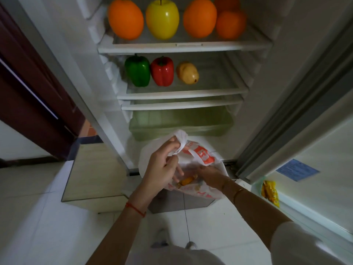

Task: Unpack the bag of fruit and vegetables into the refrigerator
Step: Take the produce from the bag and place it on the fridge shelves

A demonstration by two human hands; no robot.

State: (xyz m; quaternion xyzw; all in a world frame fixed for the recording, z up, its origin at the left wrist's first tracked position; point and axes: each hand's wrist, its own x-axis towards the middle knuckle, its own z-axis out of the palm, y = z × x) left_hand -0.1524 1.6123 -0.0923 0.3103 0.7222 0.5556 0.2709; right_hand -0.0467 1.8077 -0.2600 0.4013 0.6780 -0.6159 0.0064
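A white plastic bag (208, 163) with orange print hangs low in front of the open refrigerator (183, 47). My left hand (162, 165) grips the bag's handle and holds its mouth open. My right hand (210, 175) reaches down into the bag, fingers hidden by the plastic. An orange-yellow item (186, 181) lies at the bottom of the bag. On the top shelf sit three oranges (126, 19) and a yellow apple (162, 18). The middle shelf holds a green pepper (137, 70), a red pepper (162, 71) and a potato (188, 72).
A green crisper drawer (181, 123) sits below the shelves. The refrigerator door (309, 142) stands open at the right, with yellow packets (270, 192) in its lower pocket. A dark wooden door (34, 88) is at the left. White floor tiles lie underfoot.
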